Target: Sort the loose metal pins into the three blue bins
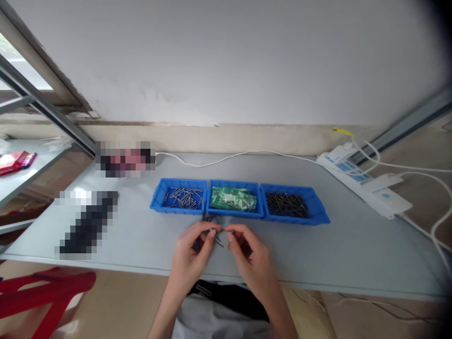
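My left hand [193, 247] and my right hand [250, 248] meet over the front of the table, fingertips almost touching. Each pinches thumb against forefinger. A small metallic piece shows at the left fingertips and a tiny bit at the right ones, both too small to name. Thin dark pins [219, 243] lie on the tabletop beneath and behind my hands, partly hidden. Just beyond stand three blue trays in a row. The left tray [158, 194] holds thin silver pins [186, 197], the middle tray [236, 213] a green plastic packet [229, 198], the right tray [318, 207] dark pins [287, 205].
A white power strip [367, 181] with plugs and cables takes up the right side of the grey table [353, 254]. A white cable [247, 152] runs along the back. Two pixelated objects lie at left. A red stool [52, 292] stands below the left front edge.
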{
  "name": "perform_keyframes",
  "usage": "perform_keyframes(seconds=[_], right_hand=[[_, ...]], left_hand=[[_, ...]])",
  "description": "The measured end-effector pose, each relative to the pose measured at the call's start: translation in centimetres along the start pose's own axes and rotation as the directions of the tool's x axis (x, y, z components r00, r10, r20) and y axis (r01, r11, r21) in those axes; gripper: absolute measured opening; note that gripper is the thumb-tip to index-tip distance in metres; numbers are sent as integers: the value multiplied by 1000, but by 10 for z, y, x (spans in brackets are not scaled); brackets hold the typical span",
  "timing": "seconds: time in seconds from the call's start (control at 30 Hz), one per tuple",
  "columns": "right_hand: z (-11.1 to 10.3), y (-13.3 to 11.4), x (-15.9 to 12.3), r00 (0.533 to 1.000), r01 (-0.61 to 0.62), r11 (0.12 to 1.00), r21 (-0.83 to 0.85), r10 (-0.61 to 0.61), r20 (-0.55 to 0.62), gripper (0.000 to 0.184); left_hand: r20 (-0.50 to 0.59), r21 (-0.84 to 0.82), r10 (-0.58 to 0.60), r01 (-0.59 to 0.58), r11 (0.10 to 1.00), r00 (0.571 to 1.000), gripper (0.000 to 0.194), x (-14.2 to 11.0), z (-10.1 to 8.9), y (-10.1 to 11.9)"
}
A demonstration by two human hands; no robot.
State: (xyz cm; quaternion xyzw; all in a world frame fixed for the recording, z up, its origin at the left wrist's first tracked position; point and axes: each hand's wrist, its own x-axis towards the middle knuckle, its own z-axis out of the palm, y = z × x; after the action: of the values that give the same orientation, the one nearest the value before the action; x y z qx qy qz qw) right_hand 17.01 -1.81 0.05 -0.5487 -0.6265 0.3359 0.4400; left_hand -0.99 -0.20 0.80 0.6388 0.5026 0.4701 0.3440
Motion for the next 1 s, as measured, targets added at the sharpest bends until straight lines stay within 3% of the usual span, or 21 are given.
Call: perform_keyframes(seconds=[0.13, 0.33, 0.53, 1.0], right_hand=[[-1, -1, 1, 1000, -25, 1000, 16, 25, 10, 22], [-1, -1, 1, 999, -36, 999, 17, 36, 33, 23], [-1, 0, 1, 998, -55, 998, 17, 54, 35, 23], [-1, -2, 2, 999, -39, 999, 14, 38, 28, 24]], left_hand=[[27, -12, -30, 30, 999, 999, 25, -2, 0, -2], [62, -18, 39, -38, 999, 997, 24, 0, 0, -1], [80, -35, 24, -22, 999, 996, 24, 0, -1, 0], [76, -15, 43, -42, 999, 996, 24, 2, 0, 0]])
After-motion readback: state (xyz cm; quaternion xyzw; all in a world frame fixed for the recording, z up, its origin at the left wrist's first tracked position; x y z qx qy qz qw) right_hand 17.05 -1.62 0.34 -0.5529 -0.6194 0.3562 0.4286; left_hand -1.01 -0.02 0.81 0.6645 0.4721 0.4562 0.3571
